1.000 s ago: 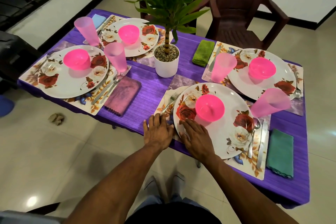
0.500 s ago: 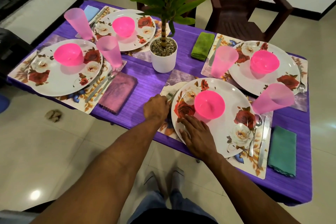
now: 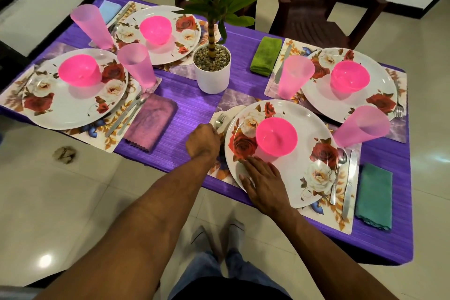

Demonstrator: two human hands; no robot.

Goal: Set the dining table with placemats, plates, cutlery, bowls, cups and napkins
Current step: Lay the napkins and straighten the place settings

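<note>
Fingers of the left hand (image 3: 203,140) curl round the fork (image 3: 220,122) at the plate's (image 3: 295,170) nine o'clock, while the right hand (image 3: 264,181) rests flat on its seven o'clock rim.

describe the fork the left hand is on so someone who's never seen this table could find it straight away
Start at the white plant pot mid-table, then come to the nearest floral plate, the one the right hand rests on. The fork lies on the placemat just left of that plate, tines pointing away, with the left hand over its handle. It is the only cutlery under a hand.
</note>
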